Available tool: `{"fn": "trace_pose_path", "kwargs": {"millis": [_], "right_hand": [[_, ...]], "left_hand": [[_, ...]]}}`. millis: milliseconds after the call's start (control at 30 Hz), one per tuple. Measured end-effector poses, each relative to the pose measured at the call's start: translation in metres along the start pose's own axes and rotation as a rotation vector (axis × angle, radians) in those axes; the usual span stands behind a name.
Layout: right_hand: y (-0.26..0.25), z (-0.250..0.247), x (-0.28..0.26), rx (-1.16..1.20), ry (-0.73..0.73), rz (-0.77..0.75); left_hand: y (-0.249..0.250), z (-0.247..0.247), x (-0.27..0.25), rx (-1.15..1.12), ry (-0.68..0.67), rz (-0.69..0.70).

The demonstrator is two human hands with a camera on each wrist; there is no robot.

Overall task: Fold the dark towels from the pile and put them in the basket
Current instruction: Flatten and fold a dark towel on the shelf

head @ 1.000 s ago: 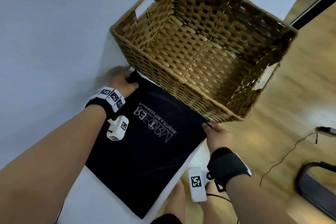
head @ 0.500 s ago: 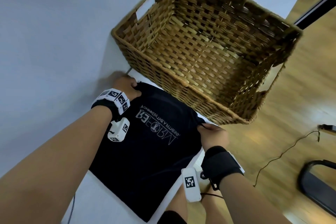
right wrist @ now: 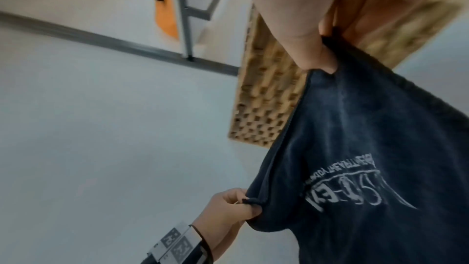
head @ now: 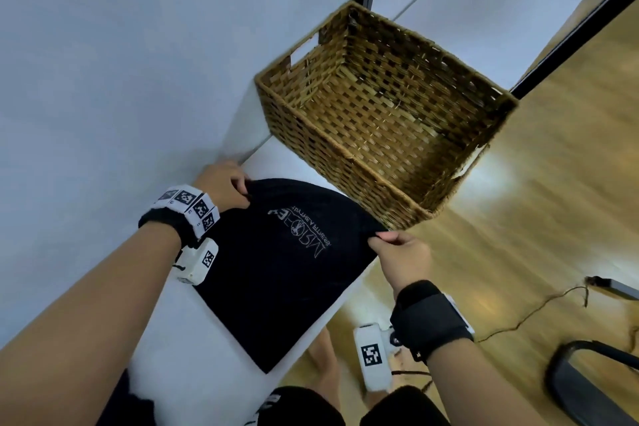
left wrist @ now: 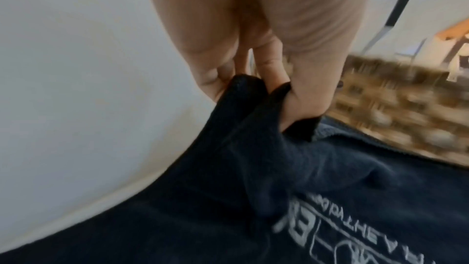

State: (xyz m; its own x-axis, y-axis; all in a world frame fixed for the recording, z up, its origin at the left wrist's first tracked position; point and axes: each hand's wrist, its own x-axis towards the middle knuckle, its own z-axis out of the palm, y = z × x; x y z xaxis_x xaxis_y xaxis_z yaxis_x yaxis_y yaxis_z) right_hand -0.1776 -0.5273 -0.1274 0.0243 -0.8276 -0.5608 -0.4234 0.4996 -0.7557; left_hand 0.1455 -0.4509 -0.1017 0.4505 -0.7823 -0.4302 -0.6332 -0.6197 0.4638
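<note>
Two far corners of a dark navy terry towel [head: 276,273] with a pale printed logo, pinched and raised off a white tabletop [head: 193,339], lower middle of the head view. Left hand [head: 223,188] at the far-left corner beside the pale wall: thumb and curled fingers closed tight on a bunched fold of cloth, plain in the left wrist view [left wrist: 256,95]. Right hand [head: 401,259] at the far-right corner, thumb pressed over the hem against the curled fingers, seen close in the right wrist view [right wrist: 319,57]. Near edge of the towel lying flat on the tabletop, near corner at bottom centre, reaching the table's front edge.

Brown woven wicker basket [head: 349,162], open-topped, in the upper right of the head view, just beyond the towel; nothing visible inside, though deep shadow along the far wall leaves some doubt.

Soft, light and limp by the look of it: sagging in an arc between the two grips, no stiffness to hold a crease unaided. Nap likely to grip skin well, so a corner pinch should suffice. Best hold judged to be exactly these corners, kept taut and level, then carried toward the near edge for a clean half fold. Slack between the hands likely to skew the edges.
</note>
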Motion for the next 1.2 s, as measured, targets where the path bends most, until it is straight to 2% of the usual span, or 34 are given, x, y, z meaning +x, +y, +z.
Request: {"fn": "trace_pose_path", "kwargs": {"millis": [133,300,433,600,767,867,933,1033,1133,1200], "right_hand": [[-0.044,-0.01,-0.029,-0.085,-0.078,-0.242],[-0.105,-0.017,-0.064,-0.148,-0.088,-0.555],[-0.14,-0.023,-0.083,-0.096,-0.131,-0.688],[-0.171,-0.035,-0.099,0.07,-0.194,-0.843],[-0.2,-0.047,-0.112,0.125,-0.242,-0.979],[-0.211,-0.053,-0.122,0.144,-0.276,-0.985],[-0.218,-0.053,-0.128,0.148,-0.291,-0.988],[-0.222,-0.053,-0.135,0.079,-0.314,-1.007],[-0.219,-0.055,-0.138,0.081,-0.319,-1.007],[-0.216,-0.056,-0.139,0.07,-0.334,-1.01]], "left_hand": [[-0.004,-0.041,-0.068,0.012,0.242,-0.16],[-0.003,-0.076,-0.154,-0.049,0.602,-0.2],[0.006,-0.096,-0.209,-0.091,0.789,-0.236],[0.021,-0.108,-0.272,-0.198,0.91,-0.224],[0.034,-0.113,-0.329,-0.282,0.982,-0.199],[0.042,-0.114,-0.354,-0.215,1.117,-0.193],[0.043,-0.113,-0.365,-0.264,1.189,-0.168],[0.037,-0.106,-0.374,-0.447,1.18,-0.189],[0.031,-0.095,-0.382,-0.75,1.153,-0.082],[0.031,-0.089,-0.388,-0.77,1.15,-0.068]]}}
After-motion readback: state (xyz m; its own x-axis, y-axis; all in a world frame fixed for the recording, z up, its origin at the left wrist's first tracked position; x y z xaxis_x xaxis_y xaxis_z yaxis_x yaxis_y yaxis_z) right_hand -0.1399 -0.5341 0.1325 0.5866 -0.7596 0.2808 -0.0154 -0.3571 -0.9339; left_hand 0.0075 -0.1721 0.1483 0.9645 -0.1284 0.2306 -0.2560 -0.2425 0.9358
